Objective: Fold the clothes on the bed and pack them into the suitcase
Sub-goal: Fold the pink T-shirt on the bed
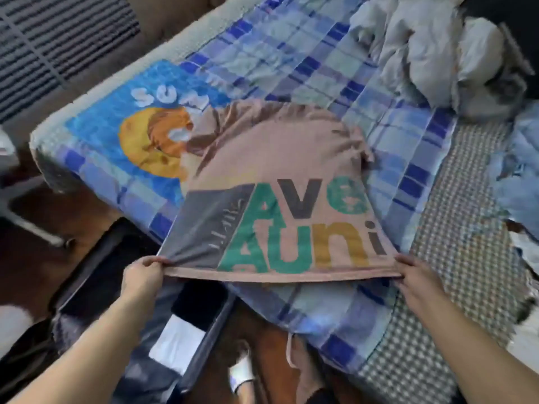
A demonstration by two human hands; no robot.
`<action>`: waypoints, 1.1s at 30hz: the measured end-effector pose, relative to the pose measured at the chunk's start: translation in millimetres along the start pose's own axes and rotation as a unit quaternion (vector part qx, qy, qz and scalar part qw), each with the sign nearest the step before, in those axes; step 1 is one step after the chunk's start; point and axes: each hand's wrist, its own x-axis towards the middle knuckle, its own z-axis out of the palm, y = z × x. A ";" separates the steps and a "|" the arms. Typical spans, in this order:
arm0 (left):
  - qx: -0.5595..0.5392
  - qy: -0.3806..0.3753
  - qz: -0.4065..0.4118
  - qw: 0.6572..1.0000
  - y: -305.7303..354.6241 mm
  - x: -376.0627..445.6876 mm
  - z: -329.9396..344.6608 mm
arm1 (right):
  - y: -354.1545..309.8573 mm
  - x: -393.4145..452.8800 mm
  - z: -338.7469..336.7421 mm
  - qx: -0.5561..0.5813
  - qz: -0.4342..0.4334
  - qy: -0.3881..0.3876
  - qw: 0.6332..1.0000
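The pinkish-tan shirt (280,147) is lying spread on the bed (335,62), its long axis running away from the hands toward the far side of the mattress and leaning slightly to the left. Its near hem is stretching taut between the two hands, hanging just past the bed's near corner. The far end is rounding off and bunching a little, with a sleeve folding out to the far left over the cartoon print on the blanket.

The left hand (143,277) is pinching the hem's left corner, fingers curling over the cloth and thumb beneath. The right hand (420,279) is gripping the right corner in the same way, fingers bent over the edge.

Beyond the shirt the blue plaid blanket is offering open room on the far side. To the far right of the right hand, a heap of pale grey clothes (437,51) is sitting, and light blue cloth (516,182) is lying at the right edge. Below the left hand, the open dark suitcase (96,275) is standing on the floor against the bed's near edge, with dark and white folded items inside.

The shirt is showing a grey panel on its left side and large green, grey and mustard letters reading partly "Ave" and "Uni".
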 end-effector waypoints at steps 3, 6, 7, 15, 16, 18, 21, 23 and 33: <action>0.055 0.008 -0.008 0.998 -50.8 16.8 13.5 | 62.0 36.0 -1.8 -0.055 0.040 0.007 0.998; 0.112 0.008 0.016 0.994 -59.4 13.1 10.0 | 72.3 34.2 -7.0 -0.095 0.053 0.015 0.994; 0.131 0.004 0.028 0.991 -63.4 13.6 7.0 | 70.3 27.5 -10.0 -0.108 0.045 0.019 0.993; 0.399 -0.139 0.010 0.906 -86.3 -13.4 -3.2 | 80.5 -1.5 -41.6 -0.425 0.068 0.051 0.901; 0.472 -0.180 0.000 0.863 -82.0 -15.2 0.9 | 77.4 -0.4 -37.7 -0.475 0.088 0.014 0.876; 0.581 -0.231 0.002 0.781 -57.9 -13.0 15.6 | 50.2 4.0 -23.2 -0.567 0.091 -0.044 0.818; 0.557 -0.260 0.100 0.782 14.8 -7.8 69.5 | -20.1 38.8 8.2 -0.603 -0.011 -0.030 0.797; 0.476 -0.259 0.180 0.821 64.4 -2.0 122.2 | -62.7 87.2 32.2 -0.572 -0.081 -0.010 0.817; 0.511 -0.161 0.420 0.733 185.2 98.3 375.7 | -178.5 296.9 178.2 -0.530 -0.184 0.022 0.828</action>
